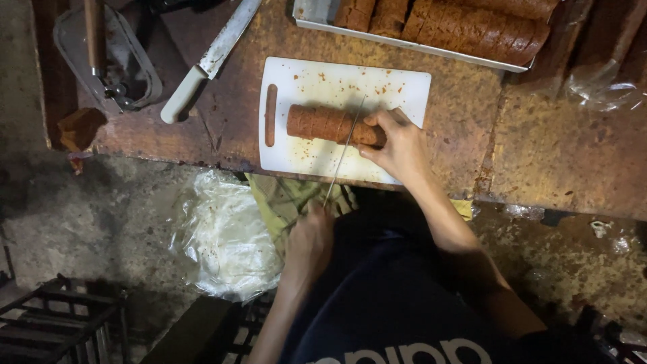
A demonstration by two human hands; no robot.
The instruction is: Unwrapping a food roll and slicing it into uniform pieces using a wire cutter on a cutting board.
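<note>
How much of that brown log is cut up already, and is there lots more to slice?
Done: many brown slices sit lined up in the metal tray behind the white plastic cutting board. In hand: the right hand steadies the reddish-brown log while the left hand draws a thin knife blade through its right end. Left: most of that log looks uncut, though faint score lines show along it.
</note>
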